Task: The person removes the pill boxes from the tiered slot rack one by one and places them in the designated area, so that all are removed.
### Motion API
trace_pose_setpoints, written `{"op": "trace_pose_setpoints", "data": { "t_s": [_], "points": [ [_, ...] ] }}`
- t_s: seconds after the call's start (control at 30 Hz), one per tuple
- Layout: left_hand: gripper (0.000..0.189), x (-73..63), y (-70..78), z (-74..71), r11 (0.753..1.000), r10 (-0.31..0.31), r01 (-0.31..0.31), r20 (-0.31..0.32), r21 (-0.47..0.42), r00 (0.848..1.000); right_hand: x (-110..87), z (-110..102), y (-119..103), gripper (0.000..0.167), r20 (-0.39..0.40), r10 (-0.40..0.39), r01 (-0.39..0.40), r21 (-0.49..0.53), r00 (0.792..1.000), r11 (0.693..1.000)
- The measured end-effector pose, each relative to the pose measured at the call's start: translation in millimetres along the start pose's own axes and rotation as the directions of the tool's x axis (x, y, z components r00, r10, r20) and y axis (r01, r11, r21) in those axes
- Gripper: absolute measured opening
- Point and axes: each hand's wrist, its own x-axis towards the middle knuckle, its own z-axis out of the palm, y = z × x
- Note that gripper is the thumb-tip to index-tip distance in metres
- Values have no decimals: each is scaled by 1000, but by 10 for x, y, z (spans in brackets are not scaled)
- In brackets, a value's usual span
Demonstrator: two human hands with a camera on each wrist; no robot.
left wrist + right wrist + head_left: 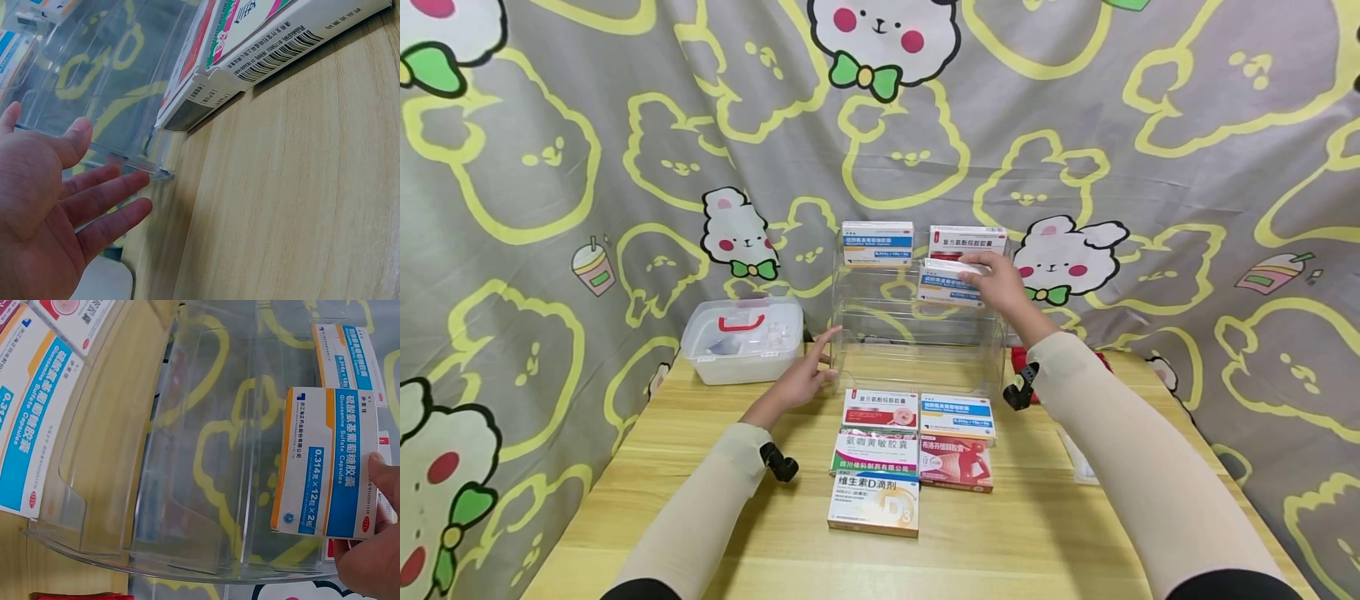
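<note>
My right hand grips a blue-and-white medicine box by one end, thumb on its printed front in the right wrist view. It holds this box before the upper part of a clear tiered rack. Behind it, on the top tier, a red-and-white medicine box is partly covered; another blue-and-white box stands to its left. Beside the rack's left side is my left hand, its fingers extended and holding nothing. Whether its fingertips touch the rack, I cannot tell.
Several medicine boxes, among them a vitamin D box and a red box, lie on the wooden table before the rack. A lidded plastic case stands at left. Something red sits behind the right arm.
</note>
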Motion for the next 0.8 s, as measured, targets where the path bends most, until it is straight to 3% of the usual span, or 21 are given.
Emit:
{"op": "trace_pose_setpoints", "data": {
  "t_s": [0.33, 0.8],
  "points": [
    [82, 8, -1, 2, 1000, -6, 6, 5, 8, 1000, -44, -111, -88, 36, 6, -14, 13, 75, 1000, 997],
    [86, 6, -13, 7, 1000, -9, 9, 7, -10, 1000, -68, -243, -238, 37, -27, -66, 68, 71, 997, 995]
  ]
}}
